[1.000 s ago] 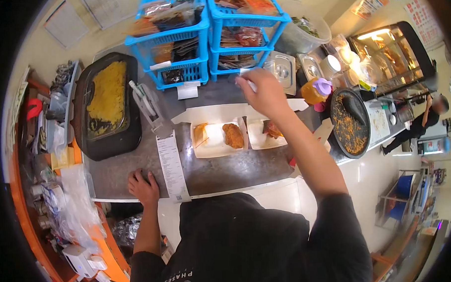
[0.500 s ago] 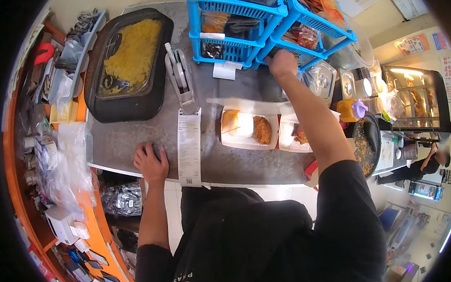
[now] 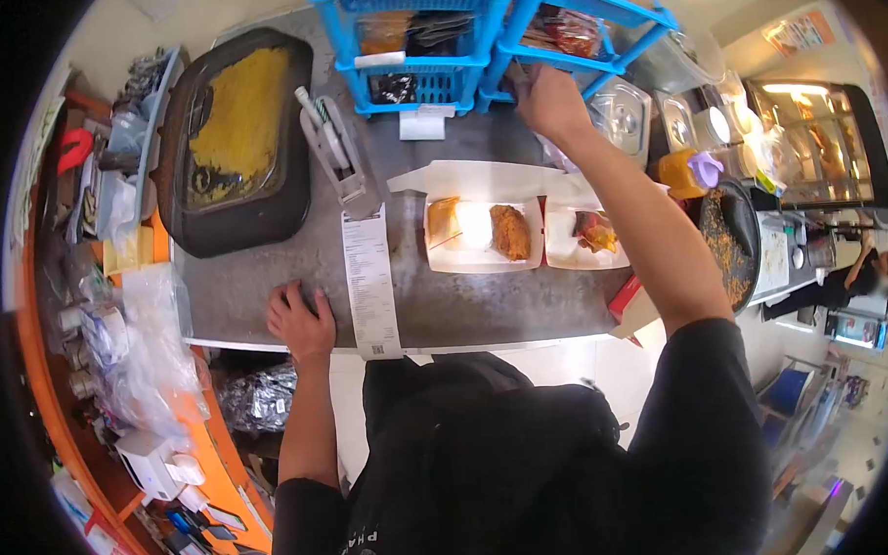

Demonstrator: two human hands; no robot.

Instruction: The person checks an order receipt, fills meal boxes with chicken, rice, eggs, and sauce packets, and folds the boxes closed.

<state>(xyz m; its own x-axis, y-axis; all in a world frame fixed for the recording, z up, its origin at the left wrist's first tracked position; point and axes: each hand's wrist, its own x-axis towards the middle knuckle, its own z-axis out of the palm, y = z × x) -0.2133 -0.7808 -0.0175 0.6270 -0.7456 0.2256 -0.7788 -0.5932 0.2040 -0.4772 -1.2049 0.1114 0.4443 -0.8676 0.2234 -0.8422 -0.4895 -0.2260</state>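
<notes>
My left hand (image 3: 303, 322) lies flat on the metal counter (image 3: 421, 313) near its front edge, fingers spread. Just right of it a long printed receipt (image 3: 370, 280) hangs from a grey holder (image 3: 358, 190) with a pen in it. My right hand (image 3: 553, 105) reaches to the foot of the right blue plastic rack (image 3: 608, 61). Its fingers are curled, and what they grip is hidden. Between my arms sits an open paper box, with fried chicken (image 3: 510, 233) and a pale, glare-washed portion. A second box beside it holds reddish food (image 3: 594, 231), partly behind my right forearm.
At the left is a black tray with a clear-lidded tub of yellow food (image 3: 238, 123). Another blue rack (image 3: 412, 54) holds packets. Plastic bags (image 3: 153, 337) hang at the left. Steel lids (image 3: 622, 110) and a lit display cabinet (image 3: 821, 137) stand right, with a person beyond.
The view has shifted, so the racks sit higher and farther left. My right hand stays at the foot of the right rack, its fingers now more curled. My left hand has stayed on the counter.
</notes>
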